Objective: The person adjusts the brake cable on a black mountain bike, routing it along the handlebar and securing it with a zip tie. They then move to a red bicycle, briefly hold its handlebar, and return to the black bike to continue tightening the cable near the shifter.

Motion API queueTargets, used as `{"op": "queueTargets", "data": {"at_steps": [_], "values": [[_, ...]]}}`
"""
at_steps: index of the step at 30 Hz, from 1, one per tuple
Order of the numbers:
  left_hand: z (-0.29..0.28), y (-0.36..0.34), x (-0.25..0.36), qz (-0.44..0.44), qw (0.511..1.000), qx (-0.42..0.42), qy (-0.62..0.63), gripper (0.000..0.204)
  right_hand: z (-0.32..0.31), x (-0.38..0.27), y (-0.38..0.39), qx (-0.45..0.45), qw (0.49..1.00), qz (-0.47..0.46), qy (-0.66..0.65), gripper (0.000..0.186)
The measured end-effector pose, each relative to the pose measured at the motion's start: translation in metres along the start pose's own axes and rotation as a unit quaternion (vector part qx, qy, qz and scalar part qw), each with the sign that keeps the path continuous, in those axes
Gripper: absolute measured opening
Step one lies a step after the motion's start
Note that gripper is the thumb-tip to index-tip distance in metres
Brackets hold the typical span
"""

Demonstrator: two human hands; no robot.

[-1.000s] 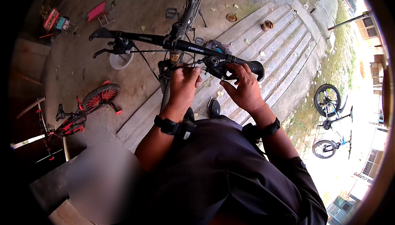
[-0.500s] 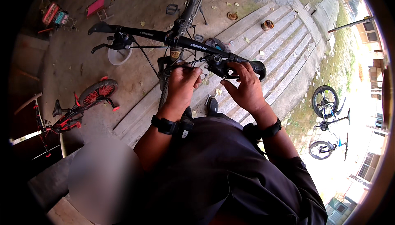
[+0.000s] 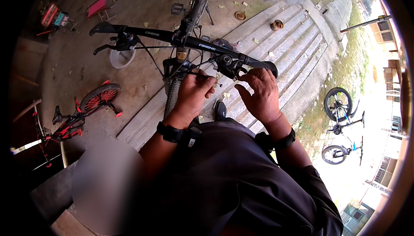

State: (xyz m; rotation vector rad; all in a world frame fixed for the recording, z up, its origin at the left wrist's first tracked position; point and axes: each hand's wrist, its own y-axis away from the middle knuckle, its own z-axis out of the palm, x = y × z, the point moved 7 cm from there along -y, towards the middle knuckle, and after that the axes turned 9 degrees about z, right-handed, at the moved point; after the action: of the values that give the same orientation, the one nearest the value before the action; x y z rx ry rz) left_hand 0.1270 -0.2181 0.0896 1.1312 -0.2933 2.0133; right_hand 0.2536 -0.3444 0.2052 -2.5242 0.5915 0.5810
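Note:
A black bicycle handlebar (image 3: pixel 164 36) spans the upper middle, with a brake lever assembly (image 3: pixel 227 65) near its right grip (image 3: pixel 270 68). My left hand (image 3: pixel 194 93) is closed below the bar, thumb against fingers, pinching a thin dark cable (image 3: pixel 220 85) whose small end sticks out toward the right. My right hand (image 3: pixel 262 98) is at the right brake lever, fingers curled over the lever's outer part and thumb apart below it. Whether anything small sits between the right fingertips is hidden. The knobbly front tyre (image 3: pixel 173 95) shows left of my left hand.
Stone steps (image 3: pixel 284 48) run beneath the bicycle, with a rusty can (image 3: pixel 277 25) on them. A white bucket (image 3: pixel 122 59) stands behind the left lever. A red-and-black bicycle (image 3: pixel 69 126) is at left, a blue-and-white one (image 3: pixel 343 128) at right. A folding stool (image 3: pixel 98 7) is farther back.
My left hand has shifted slightly right and down, with the cable end showing more plainly. The right index finger has drawn back and curled at the lever. The view has moved a little.

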Motion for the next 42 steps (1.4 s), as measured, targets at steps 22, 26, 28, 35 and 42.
{"op": "queueTargets", "data": {"at_steps": [22,26,28,35,42], "values": [[0.005,0.0,-0.037,-0.047,0.996,0.045,0.063,0.017,0.016,0.026,0.006,-0.049,0.992,0.1,-0.065,0.032],[0.011,0.004,-0.044,-0.084,0.989,0.048,0.112,0.011,0.019,0.028,0.009,-0.076,0.989,0.1,-0.075,0.033],[0.013,0.008,-0.051,-0.104,0.983,0.043,0.147,0.011,0.02,0.029,0.01,-0.081,0.991,0.082,-0.073,0.034],[0.026,0.022,-0.064,-0.143,0.97,0.034,0.195,0.012,0.005,0.011,0.006,-0.039,0.999,-0.019,-0.005,0.04],[0.032,0.027,-0.067,-0.136,0.967,0.003,0.213,0.013,0.009,0.002,0.012,-0.029,0.992,-0.126,-0.012,0.02]]}}
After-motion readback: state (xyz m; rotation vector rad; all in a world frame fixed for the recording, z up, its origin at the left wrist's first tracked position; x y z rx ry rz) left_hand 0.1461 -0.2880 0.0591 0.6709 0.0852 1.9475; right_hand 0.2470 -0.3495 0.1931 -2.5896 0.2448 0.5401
